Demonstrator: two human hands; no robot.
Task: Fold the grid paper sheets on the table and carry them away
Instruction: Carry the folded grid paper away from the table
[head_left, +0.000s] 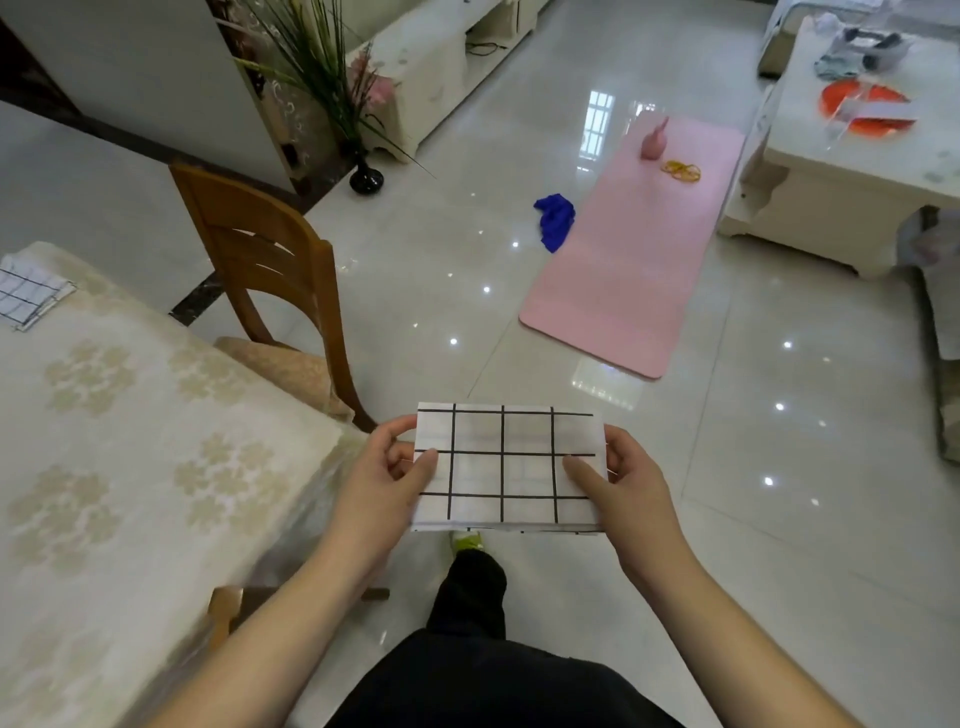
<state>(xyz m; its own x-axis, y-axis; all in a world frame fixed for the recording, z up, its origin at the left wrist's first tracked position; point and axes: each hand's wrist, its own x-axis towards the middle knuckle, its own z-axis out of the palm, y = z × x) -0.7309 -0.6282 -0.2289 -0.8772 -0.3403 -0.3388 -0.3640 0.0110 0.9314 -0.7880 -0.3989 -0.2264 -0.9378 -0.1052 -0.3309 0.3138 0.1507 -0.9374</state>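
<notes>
clearly light and limp, the folded paper (506, 467) hangs over the floor beside the counter (130, 441). my left hand (382, 483) and right hand (631, 493) each pinch a short edge, thumbs on top; holding both ends stops sagging. another sheet (28, 293) lies on the counter.

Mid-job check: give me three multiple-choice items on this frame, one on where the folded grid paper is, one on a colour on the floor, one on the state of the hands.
1. Where is the folded grid paper?
A. Flat on the table
B. Held in the air over the floor
C. On the chair seat

2. What colour is the mat on the floor?
A. Pink
B. Green
C. Grey

3. How do the hands meet the paper?
A. Only the left holds it
B. Neither touches it
C. Both pinch it, one at each side

Answers:
1 B: the paper hangs past the edge of the table, with floor tiles around it.
2 A: the long mat is plainly pink.
3 C: the left hand and the right hand each have a thumb on top at opposite edges.
</notes>
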